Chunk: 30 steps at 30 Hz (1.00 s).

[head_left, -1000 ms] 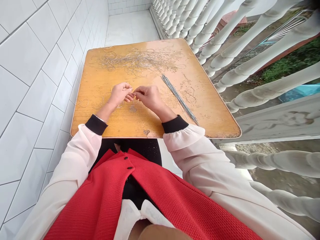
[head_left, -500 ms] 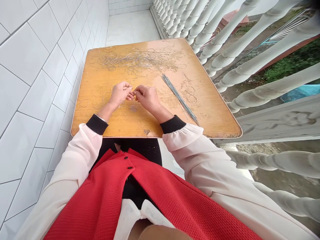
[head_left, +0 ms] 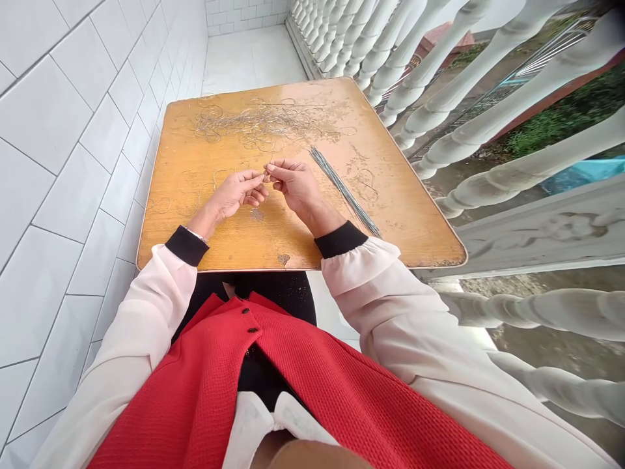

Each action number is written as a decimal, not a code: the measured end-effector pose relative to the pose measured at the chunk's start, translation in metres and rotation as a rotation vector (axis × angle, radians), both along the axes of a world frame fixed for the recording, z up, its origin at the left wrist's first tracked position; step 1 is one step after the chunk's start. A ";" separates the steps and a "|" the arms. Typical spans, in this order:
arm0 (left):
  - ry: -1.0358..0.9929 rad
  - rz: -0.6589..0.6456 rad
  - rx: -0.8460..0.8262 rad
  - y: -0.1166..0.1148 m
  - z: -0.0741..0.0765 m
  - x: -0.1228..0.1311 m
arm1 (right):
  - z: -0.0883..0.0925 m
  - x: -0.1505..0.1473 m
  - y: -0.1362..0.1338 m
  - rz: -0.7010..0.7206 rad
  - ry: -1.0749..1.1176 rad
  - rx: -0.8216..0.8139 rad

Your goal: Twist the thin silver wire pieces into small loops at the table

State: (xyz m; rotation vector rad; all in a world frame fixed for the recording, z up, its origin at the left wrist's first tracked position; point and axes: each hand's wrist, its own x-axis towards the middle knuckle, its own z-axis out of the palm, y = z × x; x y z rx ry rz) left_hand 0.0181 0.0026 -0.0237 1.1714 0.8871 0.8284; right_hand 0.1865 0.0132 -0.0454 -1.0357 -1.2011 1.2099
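Note:
Over the near middle of the table, my left hand [head_left: 240, 193] pinches a thin wire between thumb and forefinger. Its other fingers are loosely curled. My right hand [head_left: 293, 182] pinches at the same spot, its fingertips almost touching those of the left. The wire itself is mostly hidden by the fingers. Right of my right hand lies a straight bundle of grey wires [head_left: 344, 190]. A tangled heap of thin bent wires [head_left: 258, 122] spreads across the far part of the table.
The wooden table [head_left: 415, 241] has a worn, chipped surface. A curled loose wire [head_left: 367, 185] lies right of the bundle, and faint loops [head_left: 160, 204] lie at the left. A white tiled wall [head_left: 63, 156] stands on the left, a white balustrade [head_left: 439, 120] on the right.
Both hands have shifted slightly, with the right hand turned and its fingertips a little higher and farther from me. The fingertips stay together. The view has moved slightly.

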 end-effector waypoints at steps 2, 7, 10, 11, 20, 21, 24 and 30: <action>-0.032 -0.027 -0.039 0.000 0.000 -0.001 | 0.003 -0.001 -0.002 0.016 0.026 -0.014; -0.043 -0.019 -0.076 0.000 -0.003 0.002 | 0.008 -0.003 -0.004 0.007 0.050 -0.046; -0.054 -0.027 -0.095 0.000 -0.006 0.004 | 0.007 -0.003 -0.003 -0.003 0.096 -0.052; -0.057 -0.030 -0.095 0.000 -0.007 0.004 | 0.006 -0.003 -0.003 -0.012 0.111 -0.049; -0.039 -0.011 -0.077 -0.001 -0.008 0.007 | 0.007 -0.006 -0.004 -0.125 0.058 -0.017; -0.039 -0.005 -0.069 -0.002 -0.008 0.009 | 0.007 -0.006 -0.004 -0.129 0.053 -0.020; -0.052 0.020 -0.046 -0.007 -0.005 0.014 | 0.007 -0.007 -0.004 -0.138 0.041 -0.029; -0.068 0.060 -0.074 -0.012 -0.001 0.017 | 0.006 -0.007 -0.003 -0.161 0.010 -0.029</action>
